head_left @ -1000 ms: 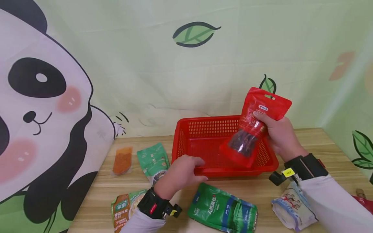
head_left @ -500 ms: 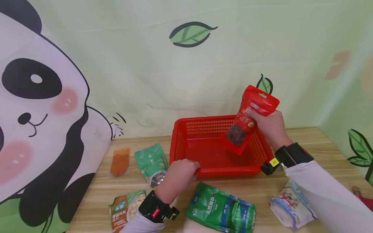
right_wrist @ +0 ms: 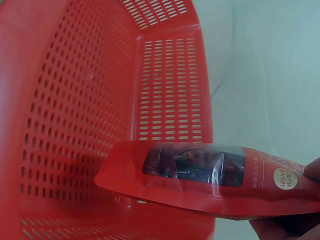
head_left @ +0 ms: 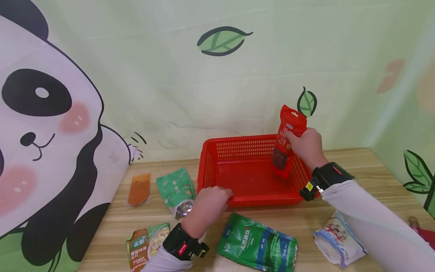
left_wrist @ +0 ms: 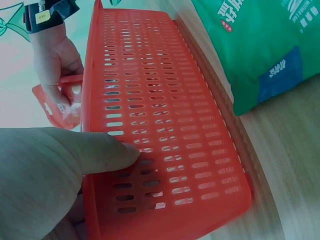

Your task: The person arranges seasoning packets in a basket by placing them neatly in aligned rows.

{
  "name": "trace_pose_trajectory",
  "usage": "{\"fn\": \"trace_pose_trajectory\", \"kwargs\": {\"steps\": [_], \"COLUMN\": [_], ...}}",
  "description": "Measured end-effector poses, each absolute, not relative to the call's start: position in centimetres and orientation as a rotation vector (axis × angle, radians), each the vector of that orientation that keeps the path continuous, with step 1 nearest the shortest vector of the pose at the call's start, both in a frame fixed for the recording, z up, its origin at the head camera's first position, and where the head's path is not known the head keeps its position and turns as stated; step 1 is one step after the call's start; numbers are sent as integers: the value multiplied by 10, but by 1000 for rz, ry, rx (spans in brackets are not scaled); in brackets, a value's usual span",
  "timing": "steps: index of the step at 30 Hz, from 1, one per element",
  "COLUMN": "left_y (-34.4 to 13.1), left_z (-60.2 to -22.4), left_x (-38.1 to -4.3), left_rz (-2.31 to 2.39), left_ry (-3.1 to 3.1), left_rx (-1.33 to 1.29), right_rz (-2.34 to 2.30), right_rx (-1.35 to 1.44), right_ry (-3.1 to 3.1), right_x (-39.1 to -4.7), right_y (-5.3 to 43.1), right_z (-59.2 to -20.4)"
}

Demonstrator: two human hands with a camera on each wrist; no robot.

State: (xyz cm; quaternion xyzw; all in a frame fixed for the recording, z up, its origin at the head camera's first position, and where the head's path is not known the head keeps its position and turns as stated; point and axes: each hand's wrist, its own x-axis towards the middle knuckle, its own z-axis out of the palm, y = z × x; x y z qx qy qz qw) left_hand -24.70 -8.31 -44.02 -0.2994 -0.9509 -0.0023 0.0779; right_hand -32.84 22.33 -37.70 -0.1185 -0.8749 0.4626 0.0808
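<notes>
My right hand (head_left: 307, 147) grips a red pouch (head_left: 284, 139) with a clear window showing dark dried contents. The pouch stands nearly upright, its lower end inside the right part of a red plastic basket (head_left: 244, 200). In the right wrist view the pouch (right_wrist: 200, 167) reaches over the basket's rim. My left hand (head_left: 209, 206) pinches the basket's front wall near its left corner; in the left wrist view the thumb lies on the outside of the slotted wall (left_wrist: 165, 115) and the other fingers are mostly hidden behind the rim.
Before the basket lies a green pouch (head_left: 258, 243). At left are a smaller green pouch (head_left: 176, 189), an orange packet (head_left: 139, 189) and a brown-green packet (head_left: 142, 245). A white-blue bag (head_left: 340, 240) lies under the right forearm, a red item (head_left: 424, 234) at the right edge.
My right hand has moved left with the red pouch, which has turned more upright over the basket's right side. My left hand has closed onto the basket's front rim.
</notes>
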Motion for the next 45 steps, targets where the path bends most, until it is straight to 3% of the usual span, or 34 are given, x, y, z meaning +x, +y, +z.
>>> {"fn": "trace_pose_trajectory", "kwargs": {"steps": [19,45], "left_y": [-83,-83], "left_z": [-443,-440], "left_x": [-248,-247], "left_rz": [-32,-62], "left_ry": [-2849,-2881], "left_rx": [-884,-873], "right_rz": [1229,949], "right_rx": [-219,-124], "right_ry": [-2739,-2783], "right_x": [-337,-317], "right_y": [220,223], "right_z": [-394,-403]}}
